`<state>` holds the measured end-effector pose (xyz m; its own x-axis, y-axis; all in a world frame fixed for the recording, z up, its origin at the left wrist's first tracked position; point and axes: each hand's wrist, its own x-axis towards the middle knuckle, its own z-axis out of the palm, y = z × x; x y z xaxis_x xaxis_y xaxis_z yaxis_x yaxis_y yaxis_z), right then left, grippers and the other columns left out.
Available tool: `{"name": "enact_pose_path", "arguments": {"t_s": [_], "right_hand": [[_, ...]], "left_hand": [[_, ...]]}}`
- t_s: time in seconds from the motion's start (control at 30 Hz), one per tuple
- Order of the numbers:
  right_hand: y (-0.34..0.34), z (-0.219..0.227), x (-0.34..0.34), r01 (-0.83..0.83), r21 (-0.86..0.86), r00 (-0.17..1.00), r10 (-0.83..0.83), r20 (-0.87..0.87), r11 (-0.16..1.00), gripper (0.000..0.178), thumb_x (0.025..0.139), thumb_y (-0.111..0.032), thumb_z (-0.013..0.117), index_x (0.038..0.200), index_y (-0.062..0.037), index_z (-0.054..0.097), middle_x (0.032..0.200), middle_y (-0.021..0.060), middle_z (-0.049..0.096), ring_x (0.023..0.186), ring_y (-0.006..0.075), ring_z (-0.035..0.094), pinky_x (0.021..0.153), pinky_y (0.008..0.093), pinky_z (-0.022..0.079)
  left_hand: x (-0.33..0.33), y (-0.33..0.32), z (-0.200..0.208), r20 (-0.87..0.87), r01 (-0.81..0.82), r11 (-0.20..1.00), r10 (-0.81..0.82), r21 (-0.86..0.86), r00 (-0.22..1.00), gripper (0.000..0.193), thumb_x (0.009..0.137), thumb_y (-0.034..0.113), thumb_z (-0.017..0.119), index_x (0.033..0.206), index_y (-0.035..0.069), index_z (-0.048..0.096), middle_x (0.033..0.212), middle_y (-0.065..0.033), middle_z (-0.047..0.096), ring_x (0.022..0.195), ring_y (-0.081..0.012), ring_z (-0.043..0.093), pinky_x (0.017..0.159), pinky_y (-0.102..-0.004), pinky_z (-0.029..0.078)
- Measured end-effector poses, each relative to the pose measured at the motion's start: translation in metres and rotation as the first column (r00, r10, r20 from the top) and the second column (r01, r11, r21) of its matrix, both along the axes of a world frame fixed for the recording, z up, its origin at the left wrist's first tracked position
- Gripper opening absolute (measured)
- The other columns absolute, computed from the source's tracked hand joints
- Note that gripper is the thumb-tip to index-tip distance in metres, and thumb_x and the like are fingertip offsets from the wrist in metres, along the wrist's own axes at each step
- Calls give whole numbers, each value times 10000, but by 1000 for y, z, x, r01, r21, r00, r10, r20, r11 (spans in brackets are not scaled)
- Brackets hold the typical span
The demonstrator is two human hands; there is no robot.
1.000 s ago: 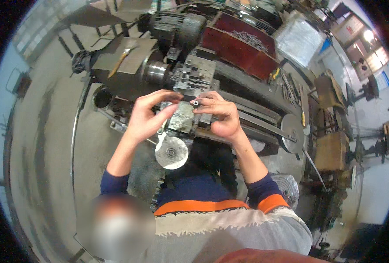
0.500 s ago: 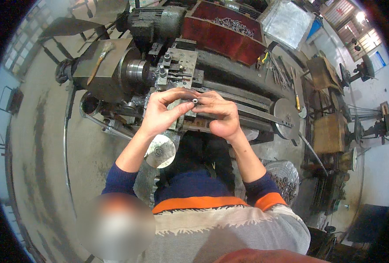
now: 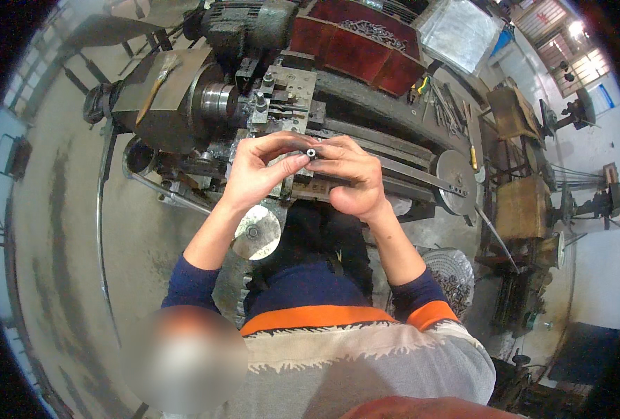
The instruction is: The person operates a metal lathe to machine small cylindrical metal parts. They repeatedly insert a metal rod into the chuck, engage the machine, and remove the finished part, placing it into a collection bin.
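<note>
workpiece [image 3: 311, 153] sits between left hand [image 3: 257, 167] and right hand [image 3: 355, 174], pinched by both at the fingertips

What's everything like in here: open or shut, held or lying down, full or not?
Small round silver metal piece: held, its hole facing the camera.
Right hand: fingers bent, gripping the piece.
Left hand: curled, fingertips at the piece; its grip is unclear.
Dark red rectangular box: open, loose metal bits inside.
Long wooden-handled brush: lying on the grey boxy housing.
Round pale basket: open, small dark pieces inside.
</note>
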<state>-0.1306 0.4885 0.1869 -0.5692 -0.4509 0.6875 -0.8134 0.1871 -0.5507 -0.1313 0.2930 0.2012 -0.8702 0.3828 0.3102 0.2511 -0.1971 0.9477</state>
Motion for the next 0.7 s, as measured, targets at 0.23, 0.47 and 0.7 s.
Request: {"name": "enact_pose_path", "arguments": {"t_s": [0.23, 0.47, 0.7], "right_hand": [[-1, 0, 0, -6, -2, 998, 7, 68, 1000, 385, 650, -337, 583, 885, -44, 668, 994, 122, 627, 874, 313, 569, 774, 384, 453], [-3, 2, -4, -106, -34, 984, 109, 140, 994, 402, 655, -342, 584, 891, -29, 668, 952, 138, 633, 847, 287, 585, 765, 360, 446], [21, 5, -20, -21, 23, 992, 18, 129, 1000, 381, 637, -325, 596, 874, -39, 681, 897, 139, 633, 841, 277, 590, 754, 347, 455]], "left_hand": [[2, -2, 0, 45, -21, 1000, 21, 2, 999, 188, 794, 65, 632, 959, -26, 636, 951, -87, 643, 894, -138, 585, 822, -276, 463], [1, -6, -4, 59, -46, 998, 48, -37, 997, 194, 793, 85, 642, 956, -22, 638, 892, -69, 650, 829, -108, 584, 779, -254, 472], [1, -40, -7, -50, -174, 954, 167, -244, 985, 187, 791, 75, 635, 942, -36, 629, 873, -64, 656, 806, -117, 604, 728, -244, 469]]}}
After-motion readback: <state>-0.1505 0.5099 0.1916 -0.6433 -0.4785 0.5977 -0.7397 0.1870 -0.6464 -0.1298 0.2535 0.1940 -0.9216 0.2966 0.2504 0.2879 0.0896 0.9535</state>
